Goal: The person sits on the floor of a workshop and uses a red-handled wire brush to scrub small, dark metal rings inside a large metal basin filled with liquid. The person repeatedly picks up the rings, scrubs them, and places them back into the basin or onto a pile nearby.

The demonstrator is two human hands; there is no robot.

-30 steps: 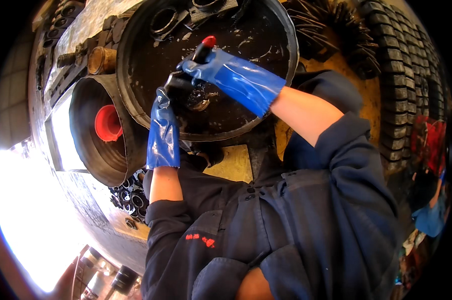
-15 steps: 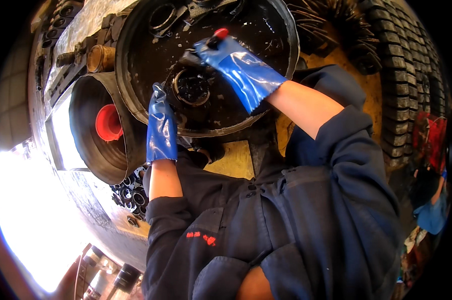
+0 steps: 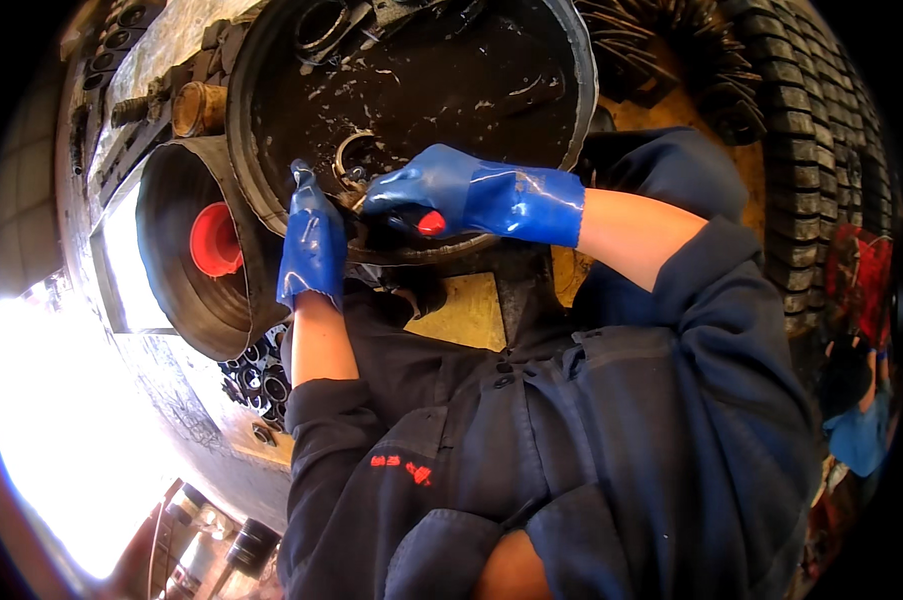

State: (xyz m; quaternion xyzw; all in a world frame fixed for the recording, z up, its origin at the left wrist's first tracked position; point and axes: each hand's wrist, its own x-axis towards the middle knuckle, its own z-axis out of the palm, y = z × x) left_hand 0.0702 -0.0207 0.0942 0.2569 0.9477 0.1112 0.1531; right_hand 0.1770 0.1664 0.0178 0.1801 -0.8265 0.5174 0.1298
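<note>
- A large round black basin [image 3: 531,90], wet and oily inside with pale flecks on its floor, is seen at the top of the head view; it sits on a grimy worktop [image 3: 161,60].
- A heavy black treaded tyre [image 3: 821,180] stands along the right edge, well apart from the hands.
- A dark open drum [image 3: 176,290] with a red cone-shaped part [image 3: 214,240] inside lies just left of the basin.
- The right hand [image 3: 461,195], in a blue rubber glove, is closed in a fist-like grip around a red-tipped tool [image 3: 430,222]; only the red end shows, so the tool's kind cannot be told.
- The left hand [image 3: 311,245], also blue-gloved, is laid over the basin's near rim, fingers stretched toward the ring; whether anything is held cannot be told.
- A small metal ring part [image 3: 351,158] rests on the basin floor, just beside both hands.
- Step judged in hand: cleaning or working the ring in the basin. The next move would call for a steady hold on the ring while the tool is applied.
</note>
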